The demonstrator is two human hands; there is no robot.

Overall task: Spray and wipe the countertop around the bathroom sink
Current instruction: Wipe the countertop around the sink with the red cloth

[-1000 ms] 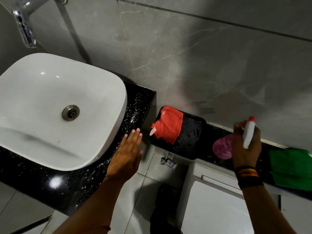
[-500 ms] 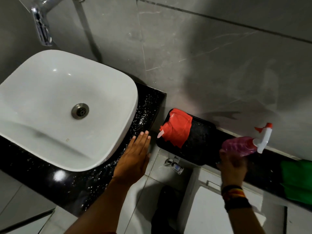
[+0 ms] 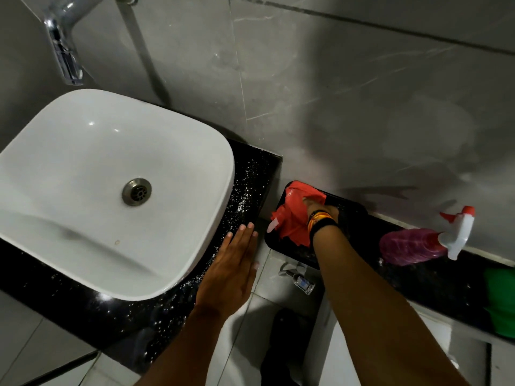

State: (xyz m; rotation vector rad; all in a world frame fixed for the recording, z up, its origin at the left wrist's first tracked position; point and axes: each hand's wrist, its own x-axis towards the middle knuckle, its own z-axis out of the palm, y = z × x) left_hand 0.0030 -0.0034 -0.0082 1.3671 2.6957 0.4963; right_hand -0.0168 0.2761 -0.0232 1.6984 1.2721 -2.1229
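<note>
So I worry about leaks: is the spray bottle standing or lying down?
Lying down: the spray bottle rests on its side on the black ledge, nozzle toward the wall.

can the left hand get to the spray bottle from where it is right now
Probably not easily. The left hand rests flat at the countertop edge, while the spray bottle lies on the ledge beyond the right hand and forearm, which cross the path.

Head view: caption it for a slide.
Right hand grasps the red cloth on a black tray; left hand rests flat by the white sink.
</note>
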